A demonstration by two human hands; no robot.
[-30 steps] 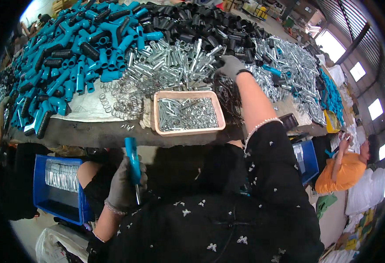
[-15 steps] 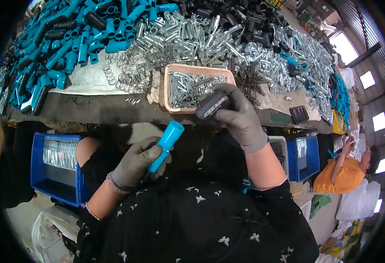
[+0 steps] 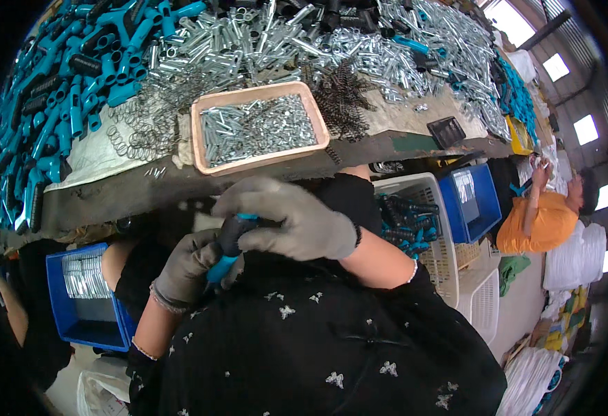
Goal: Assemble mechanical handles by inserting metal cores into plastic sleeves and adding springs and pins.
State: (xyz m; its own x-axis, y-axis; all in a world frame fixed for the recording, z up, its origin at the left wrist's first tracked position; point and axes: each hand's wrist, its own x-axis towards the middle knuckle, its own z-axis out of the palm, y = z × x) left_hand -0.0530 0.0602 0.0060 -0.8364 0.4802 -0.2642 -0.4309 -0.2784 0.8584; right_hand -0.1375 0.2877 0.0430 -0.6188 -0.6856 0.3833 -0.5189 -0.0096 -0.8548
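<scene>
In my head view, the black sleeve (image 3: 232, 234) is now meeting the teal tube (image 3: 219, 269); half a second ago I was seeing the two well apart, the sleeve up by the parts tray. Both pieces are now sitting in front of the chest, below the bench edge, with teal showing above and below the black. I cannot tell how far the sleeve is reaching around the tube. My view is also shifting, so the white crate (image 3: 444, 267) is showing more fully.

I'm counting one sleeve and one tube in hand, one pink parts tray (image 3: 262, 162) of metal pins, one black rectangular tray (image 3: 446, 132), two blue bins (image 3: 96, 333) and one co-worker in orange (image 3: 539, 218). The teal handles (image 3: 75, 107) and metal tubes (image 3: 241, 41) are heaping too thickly to count.

The gloved left hand (image 3: 189, 267) is curling around the tube, its forearm rising from lower left. The gloved right hand (image 3: 293, 218) is coming across from the right, palm turned inward, pinching the sleeve between thumb and bent fingers.
</scene>
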